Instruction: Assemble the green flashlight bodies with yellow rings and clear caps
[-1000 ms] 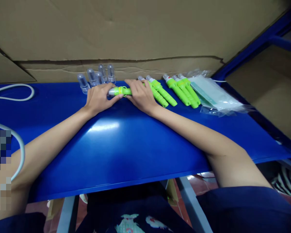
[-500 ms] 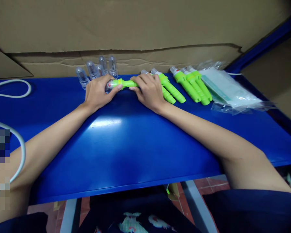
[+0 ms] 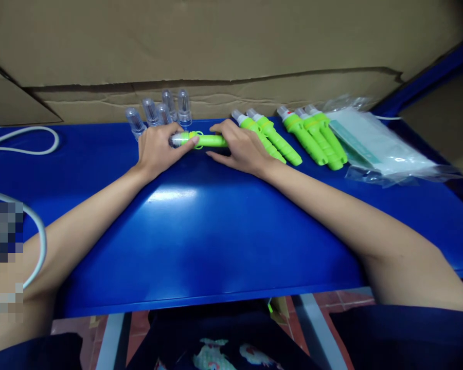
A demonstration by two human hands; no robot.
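A bright green light stick point(image 3: 212, 140) with a clear cap lies sideways between my hands, above the blue table. My left hand point(image 3: 158, 149) is closed on its clear-capped end, the thumb pressed along a yellow ring near the collar. Around the other end, my right hand point(image 3: 245, 146) has its thumb and fingers spread apart; the tip of the handle is hidden behind the palm. Several clear plastic caps point(image 3: 149, 112) stand behind my left hand. Just beyond my right hand lie two similar green light sticks point(image 3: 280, 139), one partly covered by it.
More green light sticks point(image 3: 308, 137) lie in a group farther right, beside a clear plastic bag point(image 3: 386, 144) with white and green contents. White cable point(image 3: 42, 131) loops over the left side. A cardboard wall point(image 3: 224, 41) closes off the back of the blue table point(image 3: 200, 246).
My right thumb and fingers have spread away from the handle. The light stick looks turned about its length, with its yellow ring now showing. The view has shifted slightly.
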